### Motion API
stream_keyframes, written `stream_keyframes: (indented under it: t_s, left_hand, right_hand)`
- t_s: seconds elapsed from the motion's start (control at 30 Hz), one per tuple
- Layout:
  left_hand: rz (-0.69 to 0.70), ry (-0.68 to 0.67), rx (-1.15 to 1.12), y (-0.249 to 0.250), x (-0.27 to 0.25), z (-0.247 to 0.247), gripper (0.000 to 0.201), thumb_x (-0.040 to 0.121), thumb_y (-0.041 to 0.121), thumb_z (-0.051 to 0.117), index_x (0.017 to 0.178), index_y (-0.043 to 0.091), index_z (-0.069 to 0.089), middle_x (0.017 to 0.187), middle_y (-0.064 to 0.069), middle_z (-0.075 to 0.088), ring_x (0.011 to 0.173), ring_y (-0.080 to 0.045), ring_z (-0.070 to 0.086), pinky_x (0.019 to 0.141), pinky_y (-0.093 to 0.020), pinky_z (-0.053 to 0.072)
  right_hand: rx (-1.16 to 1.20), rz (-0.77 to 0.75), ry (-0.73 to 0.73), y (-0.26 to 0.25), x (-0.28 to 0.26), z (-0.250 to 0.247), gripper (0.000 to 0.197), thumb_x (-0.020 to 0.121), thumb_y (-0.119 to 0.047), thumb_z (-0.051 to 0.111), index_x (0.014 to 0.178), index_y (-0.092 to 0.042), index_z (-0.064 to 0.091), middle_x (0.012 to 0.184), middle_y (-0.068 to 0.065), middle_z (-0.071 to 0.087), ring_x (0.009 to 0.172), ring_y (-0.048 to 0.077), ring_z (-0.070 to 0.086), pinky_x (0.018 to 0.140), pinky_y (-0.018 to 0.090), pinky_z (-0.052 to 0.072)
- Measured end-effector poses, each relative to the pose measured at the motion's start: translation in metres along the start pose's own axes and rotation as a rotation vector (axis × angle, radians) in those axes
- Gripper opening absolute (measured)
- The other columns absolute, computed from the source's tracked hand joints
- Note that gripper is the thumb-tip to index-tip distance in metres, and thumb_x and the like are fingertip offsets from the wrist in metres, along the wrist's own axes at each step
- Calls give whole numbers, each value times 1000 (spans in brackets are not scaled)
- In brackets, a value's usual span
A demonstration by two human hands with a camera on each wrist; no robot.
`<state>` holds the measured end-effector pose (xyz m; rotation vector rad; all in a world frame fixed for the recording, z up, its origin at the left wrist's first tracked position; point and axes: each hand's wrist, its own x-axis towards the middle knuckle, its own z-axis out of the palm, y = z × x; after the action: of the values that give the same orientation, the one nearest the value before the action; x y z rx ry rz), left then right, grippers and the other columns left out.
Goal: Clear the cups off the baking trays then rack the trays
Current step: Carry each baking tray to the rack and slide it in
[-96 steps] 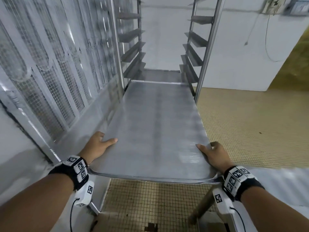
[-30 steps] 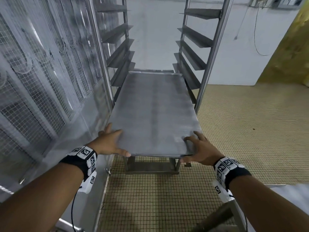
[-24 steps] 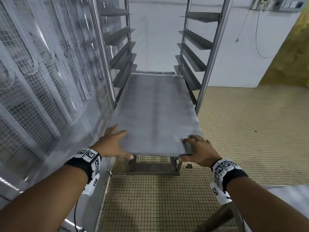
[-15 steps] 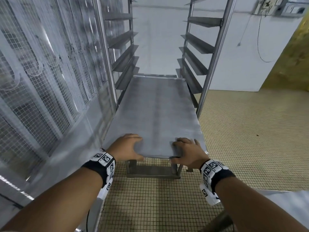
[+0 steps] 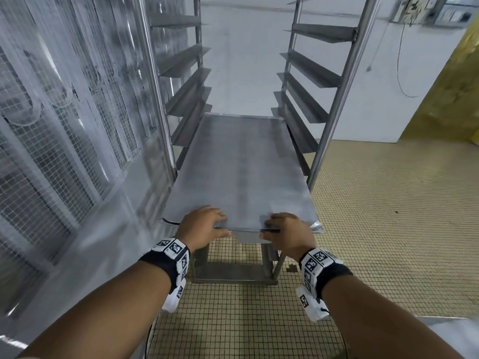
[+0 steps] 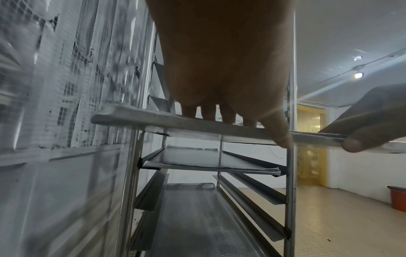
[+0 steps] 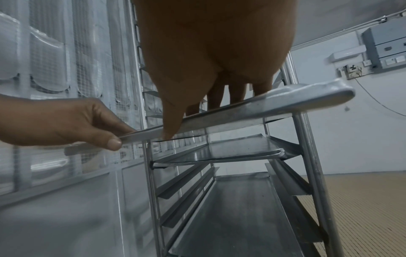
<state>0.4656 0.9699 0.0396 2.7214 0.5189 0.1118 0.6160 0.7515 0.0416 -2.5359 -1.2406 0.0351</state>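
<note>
An empty metal baking tray (image 5: 241, 172) lies flat on a pair of rails of the steel rack (image 5: 337, 99), most of its length inside and its near end sticking out. My left hand (image 5: 220, 224) grips the near edge left of centre, fingers on top and thumb under the rim. Just right of it, my right hand (image 5: 269, 229) grips the same edge the same way. The left wrist view shows the tray's rim (image 6: 153, 120) under my fingers (image 6: 208, 113). No cups are in view.
Two more trays sit in the rack below: one (image 7: 230, 151) a level down and one (image 7: 237, 217) near the bottom. Empty rails (image 5: 305, 73) climb both sides above. A mesh-panelled wall (image 5: 64, 125) stands close on the left. Tiled floor (image 5: 388, 229) spreads to the right.
The tray has slid deeper into the rack. Both hands have shifted from the tray's near corners toward the middle of its near edge.
</note>
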Motion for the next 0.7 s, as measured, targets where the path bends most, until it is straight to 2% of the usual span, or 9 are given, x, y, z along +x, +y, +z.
stream_keyframes:
  t_s: [0.13,0.3,0.37,0.43,0.47,0.53,0.7]
  left_hand:
    - [14,13,-44,-11,27,2,59,95,56,57,145,24,54,159,4,39,151,-17,25,120,-34,20]
    - [54,4,-46,-28,70,-3,57,98,55,53,146,24,53,160,3,38,152,-18,23,120,-34,18]
    - [63,-2,-42,-35,87,-6,57,97,55,54,145,24,54,159,2,40,152,-18,24,120,-33,19]
    - [73,-1,-41,-41,103,-7,57,97,55,55,144,23,56,158,2,42,151,-19,25,120,-33,20]
    - [77,-2,-39,-43,110,-6,56,96,55,56,143,22,57,157,1,43,151,-20,26,120,-34,20]
    - [91,-2,-28,-46,123,-7,55,97,54,56,141,21,58,156,0,45,150,-21,28,119,-33,21]
    - [106,5,-13,-51,153,-5,54,97,53,56,140,20,59,153,-2,48,149,-23,30,118,-36,22]
  right_hand:
    - [-21,56,13,6,32,8,41,88,-59,63,117,-32,73,128,-8,66,121,16,56,101,38,40]
    - [-73,138,-39,15,75,18,48,92,-66,49,131,-42,63,147,-18,51,141,16,39,116,48,23]
    - [-91,125,-96,20,90,20,59,89,-72,32,135,-46,58,154,-19,42,146,19,30,119,52,18]
    - [-148,72,-153,28,105,22,83,74,-75,9,139,-48,53,160,-19,31,150,22,21,120,56,15]
    - [-166,61,-169,31,111,23,87,71,-72,6,140,-48,51,162,-18,27,151,23,18,120,58,13]
    - [-167,76,-169,37,124,24,79,75,-68,12,142,-48,48,163,-19,24,152,23,15,121,59,10]
    - [-94,110,-102,47,148,32,65,87,-73,24,141,-48,48,161,-19,28,153,21,16,122,57,8]
